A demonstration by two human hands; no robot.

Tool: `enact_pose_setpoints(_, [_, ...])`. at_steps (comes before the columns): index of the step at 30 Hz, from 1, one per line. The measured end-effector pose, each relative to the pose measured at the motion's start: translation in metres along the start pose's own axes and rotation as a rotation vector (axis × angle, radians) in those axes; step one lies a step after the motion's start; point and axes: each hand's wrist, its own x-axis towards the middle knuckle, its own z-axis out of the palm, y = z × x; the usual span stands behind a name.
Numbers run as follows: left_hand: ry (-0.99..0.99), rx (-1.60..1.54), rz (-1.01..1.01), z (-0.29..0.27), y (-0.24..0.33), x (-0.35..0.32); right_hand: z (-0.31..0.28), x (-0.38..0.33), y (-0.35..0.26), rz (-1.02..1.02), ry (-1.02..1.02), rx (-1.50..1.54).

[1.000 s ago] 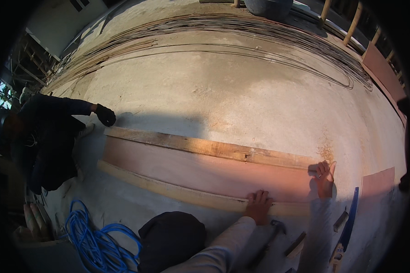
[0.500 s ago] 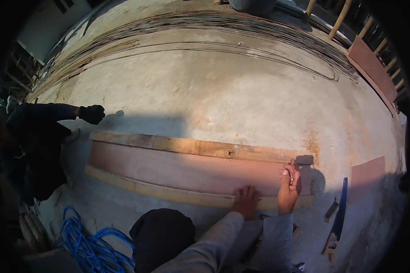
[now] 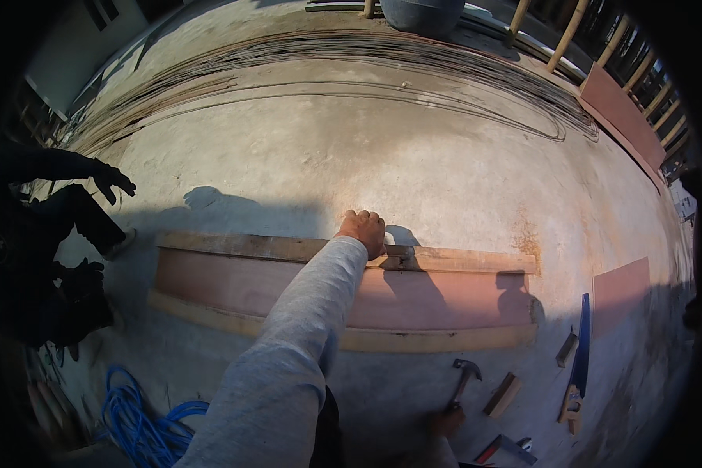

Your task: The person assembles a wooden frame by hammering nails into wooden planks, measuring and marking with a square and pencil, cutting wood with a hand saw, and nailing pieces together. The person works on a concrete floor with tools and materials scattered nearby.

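Observation:
A long pinkish plywood strip point(image 3: 444, 300) lies on the concrete between two wooden battens. My left hand point(image 3: 363, 230), in a grey sleeve, reaches out and curls over the far batten point(image 3: 242, 247) near its middle. A small wooden block point(image 3: 398, 254) sits on that batten just right of the hand. The near batten point(image 3: 437, 339) runs along the strip's front edge. At the lower edge my right hand point(image 3: 447, 422), only partly seen, grips the handle of a hammer point(image 3: 465, 376) lying on the floor.
A person in dark clothes and gloves point(image 3: 111, 181) crouches at the strip's left end. A blue cable coil point(image 3: 144, 421) lies lower left. Right of the hammer are wood offcuts point(image 3: 503, 394), a blue-handled saw point(image 3: 579, 351) and a pink panel point(image 3: 619, 295). Bent steel rods point(image 3: 366, 47) cross the far floor.
My left hand has moved from the near batten up to the far one. My right hand left the strip's right end and now sits low by the hammer. The view shifted left.

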Motion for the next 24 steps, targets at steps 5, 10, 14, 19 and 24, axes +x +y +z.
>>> enact_pose_setpoints(5, [0.072, -0.065, -0.187, 0.071, -0.099, -0.083, -0.01, 0.0, 0.0, -0.23, -0.348, 0.288])
enact_pose_setpoints(10, [0.081, -0.141, -0.278, 0.141, -0.129, -0.125, -0.036, -0.02, -0.028, -0.055, -0.385, 0.601])
enact_pose_setpoints(14, [0.137, -0.181, -0.23, 0.151, -0.131, -0.126, -0.063, -0.057, -0.06, 0.021, -0.438, 0.987])
enact_pose_setpoints(19, [0.266, -0.292, -0.361, 0.153, -0.147, -0.124, -0.101, -0.117, -0.109, 0.006, -0.583, 1.135])
enact_pose_setpoints(24, [0.212, -0.39, -0.5, 0.161, -0.194, -0.129, -0.114, -0.168, -0.181, -0.203, -0.976, 1.069])
